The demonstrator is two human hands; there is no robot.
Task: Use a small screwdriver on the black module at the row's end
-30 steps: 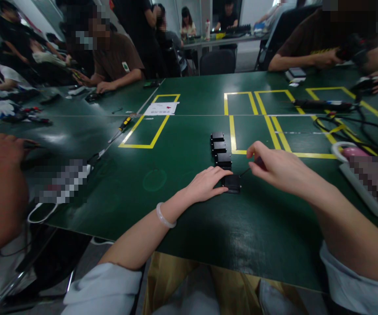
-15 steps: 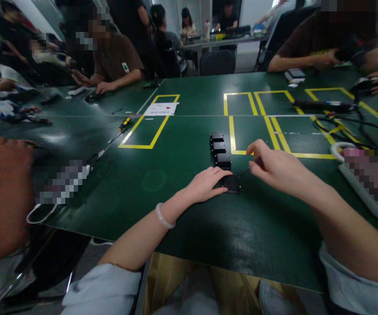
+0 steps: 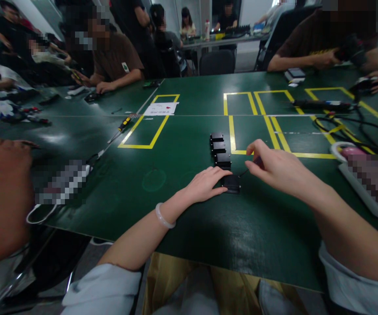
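The left hand (image 3: 205, 183) grips a black block (image 3: 232, 184) on the green surface (image 3: 189, 232), forefinger along its far edge and thumb at its near side. The right hand (image 3: 267, 164) is closed around a thin tool (image 3: 244, 171), most of whose dark handle is hidden in the fingers; the shaft slants down to the block's far right corner, but contact at the tip is too small to make out. Small bright studs show at the block's right corners. Just beyond the left hand, more black blocks (image 3: 222, 159) stand in a row running away from the person, their tops dark and plain.

The clearest writing is on a white sheet (image 3: 161, 109), lying across a frame of yellow tape (image 3: 136, 146): a line of dark characters, too small to read, and a red mark. Near its left side lies a yellow-and-black screwdriver (image 3: 124, 124). Across the surface, a person's brown sleeve bears a white badge (image 3: 125, 67) with a green mark, its details unreadable. At the far right, yellow lettering (image 3: 320, 52) on another person's dark shirt is too blurred to read. The tops of the strip (image 3: 80, 168) at left and the tray (image 3: 362, 188) at right are pixelated.
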